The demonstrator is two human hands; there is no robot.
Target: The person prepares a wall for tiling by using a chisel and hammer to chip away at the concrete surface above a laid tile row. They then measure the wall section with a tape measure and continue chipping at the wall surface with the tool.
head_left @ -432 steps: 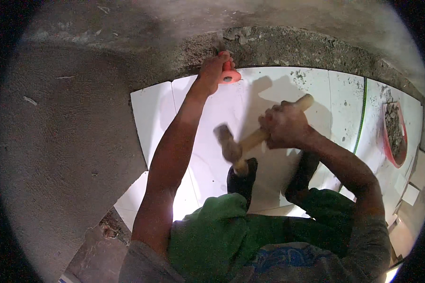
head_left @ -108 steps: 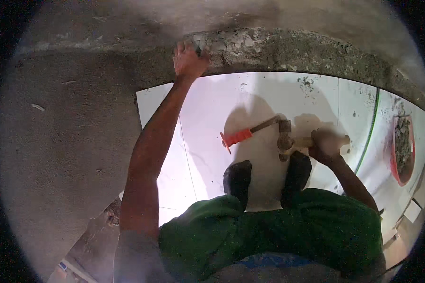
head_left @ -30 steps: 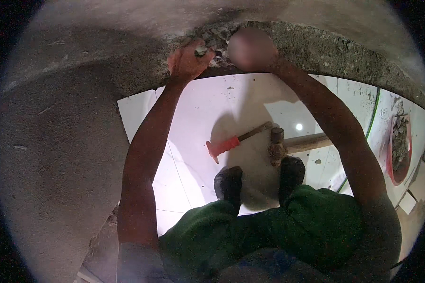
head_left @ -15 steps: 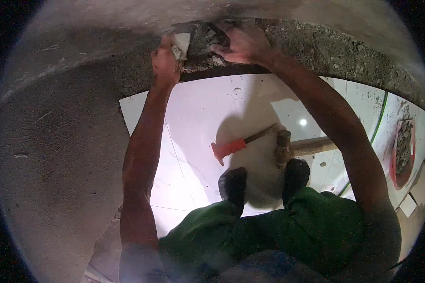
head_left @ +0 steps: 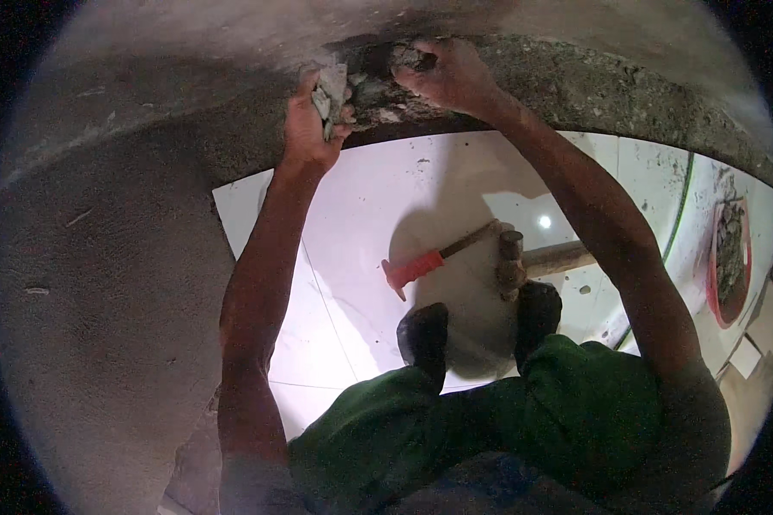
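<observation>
My left hand (head_left: 311, 129) is curled around several pale chunks of rubble (head_left: 328, 96) at the foot of the wall. Just to the right, my right hand (head_left: 455, 77) grips a dark, rough lump of rubble (head_left: 416, 58) between thumb and fingers. Between the two hands runs a broken strip of rough mortar (head_left: 382, 107) along the wall base. On the white tiles nearer to me lies a chisel (head_left: 416, 270) with a red hand guard. Beside its tip rests a hammer (head_left: 512, 262) with a wooden handle, which my right forearm partly covers.
A reddish basin (head_left: 730, 266) holding grey rubble stands at the far right. A green cord or hose (head_left: 678, 206) runs over the tiles. My dark-shod feet are close to the hammer. Rough grey concrete (head_left: 112, 300) fills the left side.
My left hand has turned and now shows more chunks in its grasp. The right hand has lifted a lump from the rubble strip. The chisel and hammer lie where they were.
</observation>
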